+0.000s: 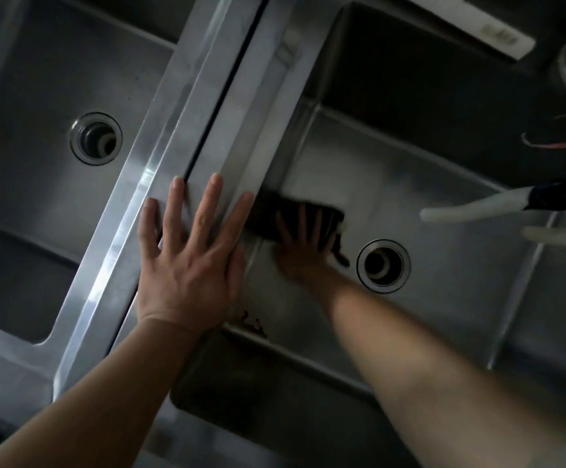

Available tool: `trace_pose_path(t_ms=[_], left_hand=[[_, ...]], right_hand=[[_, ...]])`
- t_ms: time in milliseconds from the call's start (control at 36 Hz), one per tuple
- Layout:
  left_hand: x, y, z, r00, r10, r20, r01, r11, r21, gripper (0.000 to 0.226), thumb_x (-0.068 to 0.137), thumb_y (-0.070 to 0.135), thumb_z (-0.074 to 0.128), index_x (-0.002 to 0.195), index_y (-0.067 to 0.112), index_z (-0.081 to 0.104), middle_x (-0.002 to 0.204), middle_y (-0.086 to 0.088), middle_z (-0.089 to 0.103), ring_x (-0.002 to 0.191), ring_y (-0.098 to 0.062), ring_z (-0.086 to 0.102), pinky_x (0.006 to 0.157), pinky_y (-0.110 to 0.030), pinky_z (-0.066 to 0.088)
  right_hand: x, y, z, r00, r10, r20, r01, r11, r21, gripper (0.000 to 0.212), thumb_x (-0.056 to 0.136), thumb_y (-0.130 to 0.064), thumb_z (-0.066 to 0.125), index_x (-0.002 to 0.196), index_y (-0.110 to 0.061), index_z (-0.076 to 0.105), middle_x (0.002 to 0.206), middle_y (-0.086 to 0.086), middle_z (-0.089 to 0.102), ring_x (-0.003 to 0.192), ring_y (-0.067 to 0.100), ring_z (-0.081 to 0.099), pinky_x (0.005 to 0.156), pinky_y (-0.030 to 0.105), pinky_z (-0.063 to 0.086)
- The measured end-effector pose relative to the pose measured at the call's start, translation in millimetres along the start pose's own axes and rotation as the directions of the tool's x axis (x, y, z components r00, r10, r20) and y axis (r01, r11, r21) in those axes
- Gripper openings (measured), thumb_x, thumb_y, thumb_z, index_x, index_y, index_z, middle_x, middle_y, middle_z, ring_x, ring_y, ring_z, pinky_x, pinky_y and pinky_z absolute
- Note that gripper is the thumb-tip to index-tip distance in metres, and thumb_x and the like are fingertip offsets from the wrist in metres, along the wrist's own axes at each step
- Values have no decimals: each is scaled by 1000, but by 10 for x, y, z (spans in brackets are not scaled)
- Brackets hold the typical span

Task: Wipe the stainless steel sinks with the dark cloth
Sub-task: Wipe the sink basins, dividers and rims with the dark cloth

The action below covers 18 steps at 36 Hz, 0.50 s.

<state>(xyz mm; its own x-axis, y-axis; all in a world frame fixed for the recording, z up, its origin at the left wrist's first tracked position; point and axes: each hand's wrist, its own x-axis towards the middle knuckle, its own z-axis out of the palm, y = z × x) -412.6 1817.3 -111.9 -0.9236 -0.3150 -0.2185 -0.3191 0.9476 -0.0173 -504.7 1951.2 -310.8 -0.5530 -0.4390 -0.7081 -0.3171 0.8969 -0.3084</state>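
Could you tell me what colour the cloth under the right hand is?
The cloth is black, seen in the head view.

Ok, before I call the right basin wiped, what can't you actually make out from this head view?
- Dark cloth: smeared by motion, partly under the right hand.
- Right sink far wall: in deep shadow.
- Its near wall: hidden by the right forearm.
- Left sink: cut off by the frame's left edge.
- Divider under the left hand: covered.

R hand (303, 246), cloth (276, 214): motion-blurred
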Motion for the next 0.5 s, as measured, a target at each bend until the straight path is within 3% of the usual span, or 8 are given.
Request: trace_pose_path(t_ms=[111,250,361,500], left_hand=[[-1,-1,17,1000,-3,-21,4,1000,25,61,99,42,38,157,33,24,166,-5,15,151,-42,8,118,-63,10],[-9,4,31,1000,-8,-15,8,1000,22,62,98,43,37,157,34,22,167,-4,13,152,-41,6,119,-62,9],[-6,-3,25,1000,-17,-21,17,1000,6,62,98,44,35,157,35,19,167,-3,11,152,-40,3,119,-62,8],[5,-13,33,999,-2,-40,3,1000,26,63,96,43,37,157,34,23,166,-5,14,152,-41,6,120,-62,8]], right_hand=[[-583,55,759,985,-164,50,170,970,-173,67,98,-60,28,146,-52,-18,153,-1,-39,137,33,-42,104,65,-27],[-564,71,799,983,-183,-10,180,975,-127,57,99,-63,20,140,-58,-19,153,-9,-37,137,26,-43,102,58,-32],[-45,104,230,989,-2,-150,5,1000,22,56,100,-59,22,148,-55,-7,159,-11,-25,145,25,-29,110,61,-20],[875,34,-905,966,189,-175,-135,950,283,57,100,-58,23,151,-51,-3,163,-4,-22,146,34,-27,110,68,-15]])
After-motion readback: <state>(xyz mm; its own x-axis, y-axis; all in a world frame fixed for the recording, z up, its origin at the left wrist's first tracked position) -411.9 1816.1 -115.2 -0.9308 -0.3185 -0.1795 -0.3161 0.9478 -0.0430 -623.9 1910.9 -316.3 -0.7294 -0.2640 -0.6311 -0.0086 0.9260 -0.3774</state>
